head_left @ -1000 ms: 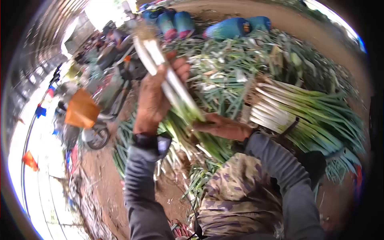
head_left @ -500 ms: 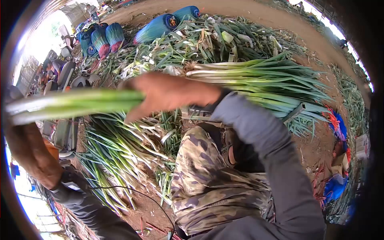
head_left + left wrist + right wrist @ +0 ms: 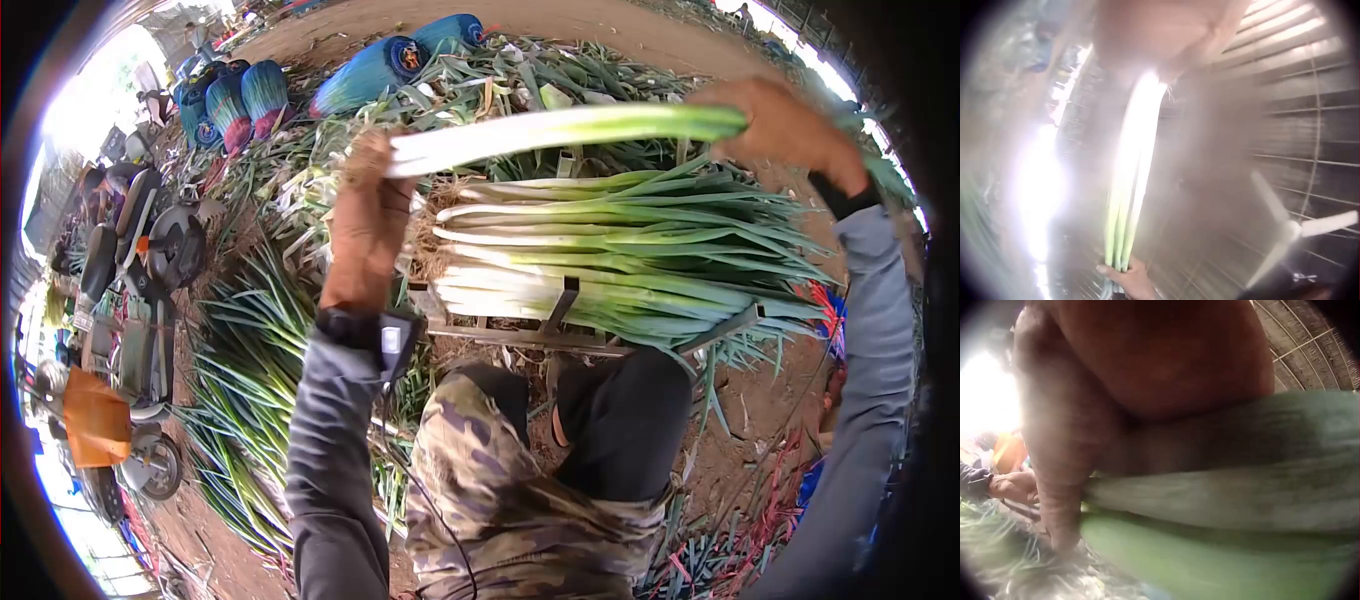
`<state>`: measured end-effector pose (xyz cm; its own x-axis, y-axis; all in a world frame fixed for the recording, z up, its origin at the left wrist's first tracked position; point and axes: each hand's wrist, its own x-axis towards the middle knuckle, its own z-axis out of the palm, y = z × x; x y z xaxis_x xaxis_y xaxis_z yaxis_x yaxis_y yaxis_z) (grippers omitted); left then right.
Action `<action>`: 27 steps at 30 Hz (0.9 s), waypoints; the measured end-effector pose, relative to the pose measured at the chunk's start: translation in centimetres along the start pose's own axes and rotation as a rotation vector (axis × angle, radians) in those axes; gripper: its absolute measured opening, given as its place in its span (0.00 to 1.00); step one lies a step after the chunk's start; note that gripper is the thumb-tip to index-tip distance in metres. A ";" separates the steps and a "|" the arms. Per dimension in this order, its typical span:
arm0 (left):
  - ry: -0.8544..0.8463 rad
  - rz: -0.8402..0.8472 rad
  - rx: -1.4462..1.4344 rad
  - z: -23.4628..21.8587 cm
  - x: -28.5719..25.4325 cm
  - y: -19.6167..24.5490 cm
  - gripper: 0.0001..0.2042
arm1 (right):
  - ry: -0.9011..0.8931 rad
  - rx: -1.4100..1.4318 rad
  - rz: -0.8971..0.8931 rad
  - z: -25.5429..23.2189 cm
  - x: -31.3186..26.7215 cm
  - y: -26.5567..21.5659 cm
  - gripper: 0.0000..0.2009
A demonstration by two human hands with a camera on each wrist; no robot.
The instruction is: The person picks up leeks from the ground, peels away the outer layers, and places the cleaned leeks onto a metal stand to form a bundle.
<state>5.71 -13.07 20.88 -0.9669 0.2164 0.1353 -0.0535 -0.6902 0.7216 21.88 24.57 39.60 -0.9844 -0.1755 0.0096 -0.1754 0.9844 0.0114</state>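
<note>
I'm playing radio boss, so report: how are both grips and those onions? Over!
Left grip at white end, right grip at green end of long white-and-green onion stalks. Held above neat green-leafed onion pile. Nothing visibly in the way.

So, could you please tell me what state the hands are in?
Left hand: holding the green onions, white end.
Right hand: holding their green end.

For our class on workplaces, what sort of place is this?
Probably a roofed shed or yard for sorting produce: long green onions lie aligned on a rack, loose leaves are heaped beyond it, and blue bundles lie past them.
</note>
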 end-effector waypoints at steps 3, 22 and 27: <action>-0.010 -0.148 0.053 -4.2 4.9 -7.8 0.04 | -0.160 0.259 0.012 7.7 2.9 5.2 0.26; -0.181 -0.050 1.522 -12.3 13.4 -16.4 0.17 | 0.056 0.387 -0.276 25.0 11.5 11.2 0.16; -0.208 0.515 1.629 -7.1 9.5 -15.8 0.19 | 0.068 0.393 -0.256 27.0 12.1 10.9 0.13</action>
<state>-4.42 -5.00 5.99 -0.7486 0.3844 0.5402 0.6437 0.6167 0.4531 7.75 33.42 12.87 -0.9085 -0.3999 0.1216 -0.4159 0.8363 -0.3572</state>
